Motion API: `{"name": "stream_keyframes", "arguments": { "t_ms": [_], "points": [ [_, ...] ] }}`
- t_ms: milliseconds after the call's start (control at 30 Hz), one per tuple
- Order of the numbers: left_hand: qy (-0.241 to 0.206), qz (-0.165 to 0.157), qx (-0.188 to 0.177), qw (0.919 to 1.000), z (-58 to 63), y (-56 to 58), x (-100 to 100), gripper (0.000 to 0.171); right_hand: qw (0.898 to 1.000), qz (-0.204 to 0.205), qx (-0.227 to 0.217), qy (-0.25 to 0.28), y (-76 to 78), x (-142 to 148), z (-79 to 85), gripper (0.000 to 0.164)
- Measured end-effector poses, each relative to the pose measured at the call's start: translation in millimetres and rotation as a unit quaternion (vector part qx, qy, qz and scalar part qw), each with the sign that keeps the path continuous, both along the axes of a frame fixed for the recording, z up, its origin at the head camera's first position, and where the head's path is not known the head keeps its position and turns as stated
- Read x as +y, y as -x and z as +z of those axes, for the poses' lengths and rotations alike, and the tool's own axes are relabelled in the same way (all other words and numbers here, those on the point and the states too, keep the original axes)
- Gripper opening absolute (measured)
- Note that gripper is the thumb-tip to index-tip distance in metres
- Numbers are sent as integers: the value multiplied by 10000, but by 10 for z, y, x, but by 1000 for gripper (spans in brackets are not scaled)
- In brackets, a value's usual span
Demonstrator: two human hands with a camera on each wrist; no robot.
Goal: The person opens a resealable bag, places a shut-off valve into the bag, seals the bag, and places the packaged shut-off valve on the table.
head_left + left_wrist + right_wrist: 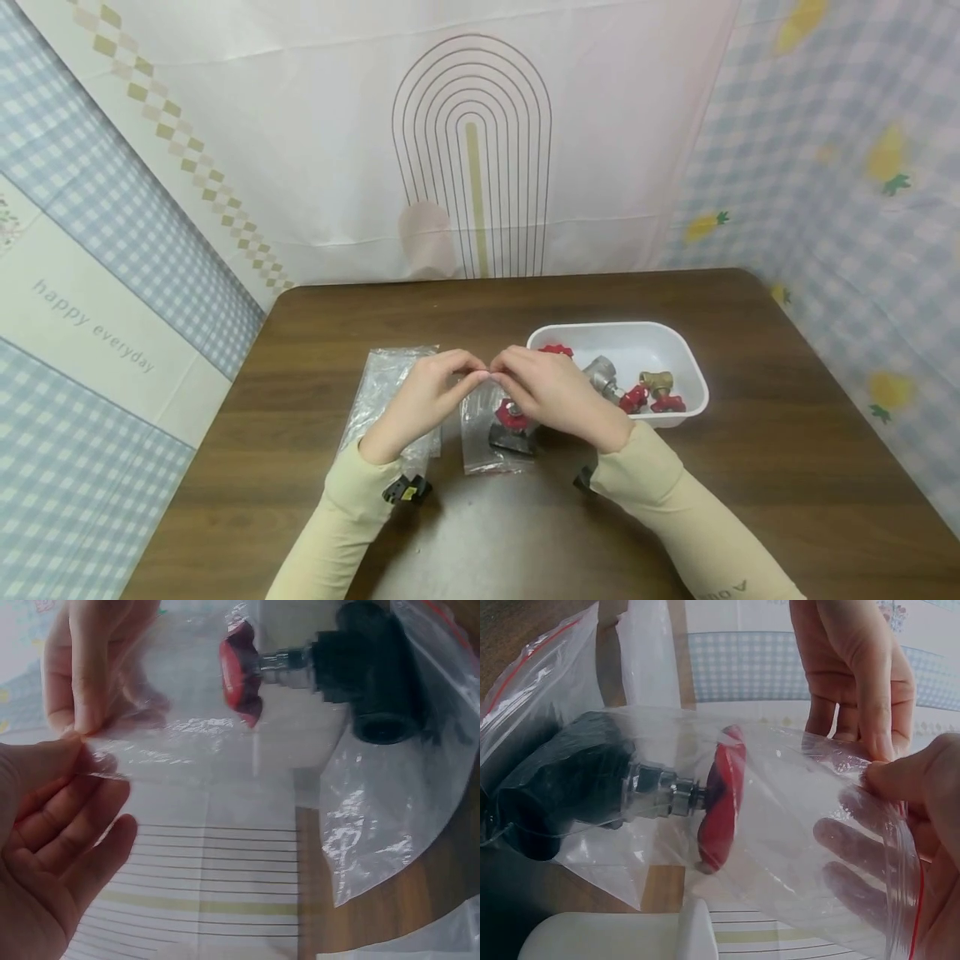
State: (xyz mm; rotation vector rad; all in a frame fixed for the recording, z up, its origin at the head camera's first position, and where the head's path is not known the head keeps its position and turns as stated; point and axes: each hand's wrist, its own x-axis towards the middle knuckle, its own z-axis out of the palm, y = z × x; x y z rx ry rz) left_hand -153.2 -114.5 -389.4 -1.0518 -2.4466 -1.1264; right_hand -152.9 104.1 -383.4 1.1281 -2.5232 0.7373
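A clear zip bag [787, 765] holds a valve with a black body [379, 679] and a red handwheel [724, 799]. The left hand [423, 394] and right hand [561, 393] meet fingertip to fingertip at the bag's upper edge, each pinching the film between thumb and index finger. In the right wrist view the red seal strip [918, 907] runs along that edge, and several right-hand fingers show through the plastic. The valve hangs toward the far end of the bag from the hands. In the head view, the right hand partly hides the valve.
A white tray [701, 392] at the right holds several valves, including a brass one [657, 382] with a red handwheel. Flat clear bags [382, 375] lie on the wooden table [300, 350] at the left. Another bag [476, 458] with a red strip lies under the hands.
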Motion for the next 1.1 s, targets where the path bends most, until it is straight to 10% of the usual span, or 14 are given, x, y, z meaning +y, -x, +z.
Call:
{"name": "stream_keyframes", "arguments": {
  "t_ms": [733, 1100],
  "points": [
    [661, -153, -202, 9975, -13, -100, -62, 9, 9993, 0, -372, -81, -59, -3, -126, 12],
    [527, -67, -65, 9986, 2, -137, -58, 9, 9997, 0, 143, 178, -102, -40, -114, 9]
  ]
}}
